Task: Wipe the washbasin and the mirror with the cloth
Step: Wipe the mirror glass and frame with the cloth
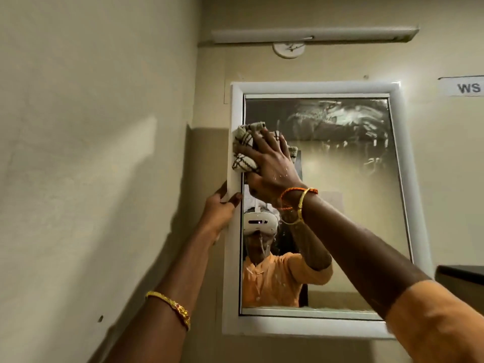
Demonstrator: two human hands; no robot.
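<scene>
A white-framed mirror (366, 205) hangs on the beige wall, with streaky wet smears across its upper glass. My right hand (272, 163) presses a crumpled checked cloth (243, 150) flat against the upper left of the glass, where it overlaps the frame's left side. My left hand (222, 208) grips the left edge of the mirror frame just below the cloth, thumb on the front. The washbasin is out of view.
A tube light (314, 35) runs along the wall above the mirror, with a round white fitting (289, 49) under it. A label reading "WS" (466, 86) is stuck at the right. A dark ledge (461, 271) juts in at the right edge.
</scene>
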